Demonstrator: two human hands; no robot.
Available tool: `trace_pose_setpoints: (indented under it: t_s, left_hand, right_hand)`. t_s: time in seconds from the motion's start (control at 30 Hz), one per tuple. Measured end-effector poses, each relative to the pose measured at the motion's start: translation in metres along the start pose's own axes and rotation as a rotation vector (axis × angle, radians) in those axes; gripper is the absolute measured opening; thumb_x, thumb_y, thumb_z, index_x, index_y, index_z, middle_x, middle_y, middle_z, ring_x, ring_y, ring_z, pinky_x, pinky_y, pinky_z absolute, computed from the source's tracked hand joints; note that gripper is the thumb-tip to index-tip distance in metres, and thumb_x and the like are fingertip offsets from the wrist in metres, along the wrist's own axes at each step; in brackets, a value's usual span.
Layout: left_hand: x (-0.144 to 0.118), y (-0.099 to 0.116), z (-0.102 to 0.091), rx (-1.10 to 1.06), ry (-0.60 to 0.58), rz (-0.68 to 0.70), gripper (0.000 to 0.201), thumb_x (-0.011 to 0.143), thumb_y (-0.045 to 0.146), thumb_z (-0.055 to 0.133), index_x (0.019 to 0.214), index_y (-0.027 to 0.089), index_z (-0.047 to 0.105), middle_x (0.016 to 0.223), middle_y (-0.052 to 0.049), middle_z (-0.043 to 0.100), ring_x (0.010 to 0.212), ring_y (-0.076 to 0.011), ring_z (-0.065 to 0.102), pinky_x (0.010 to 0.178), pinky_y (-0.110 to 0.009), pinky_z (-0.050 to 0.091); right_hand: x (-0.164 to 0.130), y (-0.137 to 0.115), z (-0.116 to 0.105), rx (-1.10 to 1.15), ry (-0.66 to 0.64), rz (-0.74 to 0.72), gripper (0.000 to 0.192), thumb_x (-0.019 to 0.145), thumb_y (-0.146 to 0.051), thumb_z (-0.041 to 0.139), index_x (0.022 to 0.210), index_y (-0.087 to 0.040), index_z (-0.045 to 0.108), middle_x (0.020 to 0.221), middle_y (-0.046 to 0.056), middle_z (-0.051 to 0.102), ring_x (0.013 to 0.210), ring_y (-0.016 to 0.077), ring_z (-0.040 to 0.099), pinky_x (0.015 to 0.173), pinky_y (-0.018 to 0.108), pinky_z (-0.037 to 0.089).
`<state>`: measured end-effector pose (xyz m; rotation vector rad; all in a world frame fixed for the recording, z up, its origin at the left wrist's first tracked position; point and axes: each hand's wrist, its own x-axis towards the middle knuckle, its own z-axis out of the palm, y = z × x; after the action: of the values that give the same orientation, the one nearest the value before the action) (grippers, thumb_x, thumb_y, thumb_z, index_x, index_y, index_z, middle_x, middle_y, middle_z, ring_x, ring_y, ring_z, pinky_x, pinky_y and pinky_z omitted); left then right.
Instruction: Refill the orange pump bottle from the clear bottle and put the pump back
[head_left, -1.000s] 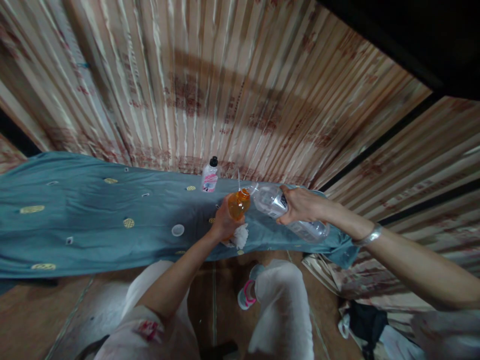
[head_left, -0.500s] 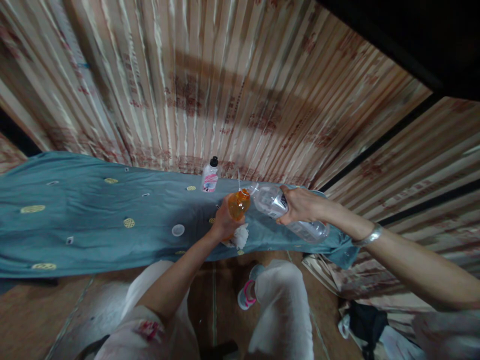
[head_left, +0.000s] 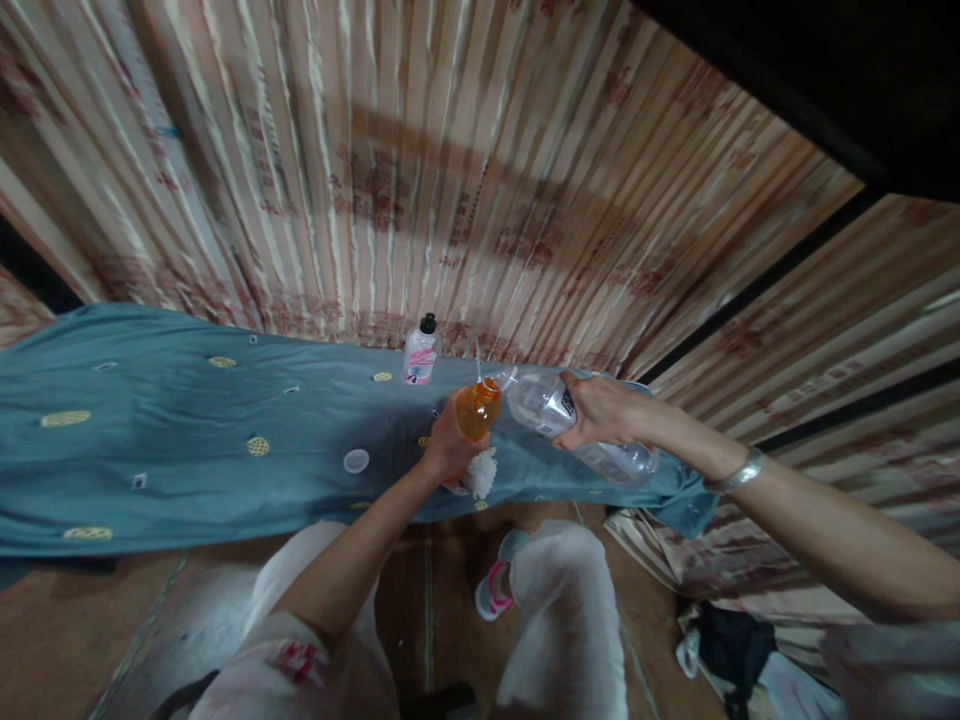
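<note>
Left hand (head_left: 444, 447): grip clamped around an orange bottle (head_left: 478, 409), held upright just right of frame centre, with a wad of white tissue (head_left: 480, 472) bunched under the same hand. Right hand (head_left: 604, 411): grip clamped on the middle of a clear plastic bottle (head_left: 574, 428), tilted so its neck meets the mouth of the orange bottle.

Both bottles are held just above the teal cloth (head_left: 187, 440) covering the desk. 1 small white bottle with a black cap (head_left: 420, 352) stands upright just behind; 1 loose white cap (head_left: 355, 460) lies to the left on the cloth.

Risk, judged: the 2 mouths are narrow, so a slight drift of either hand would spill liquid onto the cloth; a steeper tilt could overfill.

Labels: clear bottle carries a dark patch, small white bottle a pink label; neither can be read.
</note>
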<state>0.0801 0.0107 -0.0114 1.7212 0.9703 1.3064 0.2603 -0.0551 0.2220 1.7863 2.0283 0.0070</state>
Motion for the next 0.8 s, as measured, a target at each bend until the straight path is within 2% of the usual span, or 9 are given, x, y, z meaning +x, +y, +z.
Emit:
trace_pose_setpoints:
  t_s: [0.3,0.8]
  left_hand:
    - [-0.0011,0.0030,0.0001,0.030,0.003,-0.024,0.079,0.068,0.017,0.079,0.139,0.022,0.044,0.126,-0.008,0.070,0.106,-0.0260,0.074,0.096,-0.044,0.063]
    - [-0.0007,0.0046,-0.0011,0.018,-0.004,-0.017,0.078,0.069,0.015,0.079,0.138,0.022,0.044,0.129,-0.009,0.070,0.109,-0.0262,0.074,0.099,-0.044,0.061]
  right_hand:
    - [-0.0007,-0.0001,-0.0007,0.018,0.001,-0.008,0.074,0.074,-0.054,0.080,0.127,-0.007,0.058,0.092,0.015,0.077,0.084,0.0318,0.075,0.062,0.031,0.043]
    - [-0.0026,-0.0025,-0.0038,0.012,-0.022,-0.004,0.076,0.075,-0.053,0.080,0.130,-0.005,0.057,0.096,0.015,0.077,0.085,0.0300,0.075,0.063,0.030,0.043]
